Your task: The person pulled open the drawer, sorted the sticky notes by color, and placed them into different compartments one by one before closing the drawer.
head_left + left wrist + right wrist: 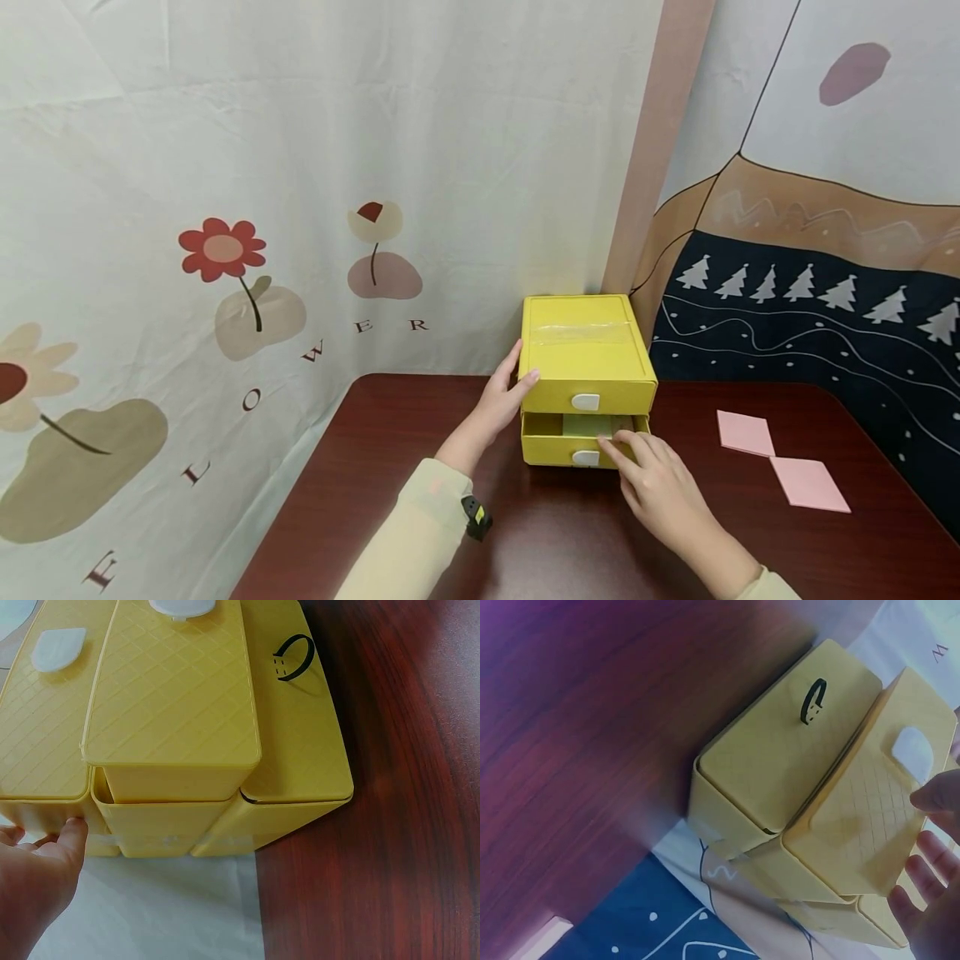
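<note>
A yellow drawer box [585,354] stands on the table with a drawer [542,452] pulled out below its top drawer. Inside the opened drawer lies a green paper pad [583,426]. My left hand [495,404] rests against the box's left side, fingers along the wall and thumb near the top edge. At the opened drawer's front rim is my right hand [663,483]: one digit touches the rim beside the white handle [913,754], while other fingers reach over the opening. Whether those fingers touch the pad is hidden. The wrist views show a lower drawer [300,727] with a black loop handle.
Two pink paper pads [810,483] lie on the dark red table [540,533], right of the box. A pale printed curtain [450,167] hangs behind, with a dark tree-patterned cloth [810,333] at the right.
</note>
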{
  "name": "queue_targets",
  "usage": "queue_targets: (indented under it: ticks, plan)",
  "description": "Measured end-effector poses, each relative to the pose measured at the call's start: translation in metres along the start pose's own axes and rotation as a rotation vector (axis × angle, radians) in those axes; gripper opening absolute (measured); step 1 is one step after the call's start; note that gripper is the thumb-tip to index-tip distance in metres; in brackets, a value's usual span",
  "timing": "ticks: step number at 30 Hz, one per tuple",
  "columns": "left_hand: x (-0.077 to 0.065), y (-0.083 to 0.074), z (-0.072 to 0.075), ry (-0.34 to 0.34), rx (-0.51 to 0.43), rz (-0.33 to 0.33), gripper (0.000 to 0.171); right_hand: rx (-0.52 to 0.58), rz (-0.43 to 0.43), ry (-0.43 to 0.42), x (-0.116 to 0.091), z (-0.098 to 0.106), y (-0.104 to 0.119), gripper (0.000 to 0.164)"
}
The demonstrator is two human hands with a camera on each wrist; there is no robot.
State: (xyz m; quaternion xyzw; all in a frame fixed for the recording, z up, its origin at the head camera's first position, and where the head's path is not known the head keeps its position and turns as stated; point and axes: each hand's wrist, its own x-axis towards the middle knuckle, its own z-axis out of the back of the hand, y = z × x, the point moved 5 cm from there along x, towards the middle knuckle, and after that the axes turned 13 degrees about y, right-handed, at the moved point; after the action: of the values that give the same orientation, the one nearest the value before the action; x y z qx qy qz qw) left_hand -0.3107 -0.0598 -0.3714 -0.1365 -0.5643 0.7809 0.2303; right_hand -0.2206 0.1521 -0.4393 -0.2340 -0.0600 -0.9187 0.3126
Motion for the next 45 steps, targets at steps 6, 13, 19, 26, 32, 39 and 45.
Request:
queue_targets:
  ticks: [6,13,19,26,32,39,45]
  plan:
    - [-0.001,-0.001,0.000,0.009,-0.005,-0.001,0.067,-0.021,0.014,0.039,-0.006,-0.004,0.002,0.051]
    - [0.000,-0.001,0.000,-0.001,-0.003,-0.003,0.067,-0.033,0.024,0.000,-0.007,-0.004,0.004,0.056]
    - [0.000,-0.001,0.000,0.014,-0.009,-0.006,0.067,-0.043,0.013,0.008,-0.005,-0.006,0.003,0.055]
    - [0.000,0.000,0.001,0.011,-0.005,-0.002,0.067,-0.066,-0.019,0.052,0.000,-0.008,0.001,0.060]
    - [0.000,0.000,0.000,0.011,0.002,0.001,0.067,-0.070,-0.019,0.024,0.002,-0.012,-0.002,0.063]
    - [-0.001,-0.001,0.000,0.006,0.005,0.003,0.067,-0.079,-0.030,0.018,0.007,-0.017,-0.006,0.063]
    - [0.000,0.000,0.000,-0.001,-0.003,0.008,0.067,-0.090,-0.056,0.048,0.010,-0.019,-0.008,0.066]
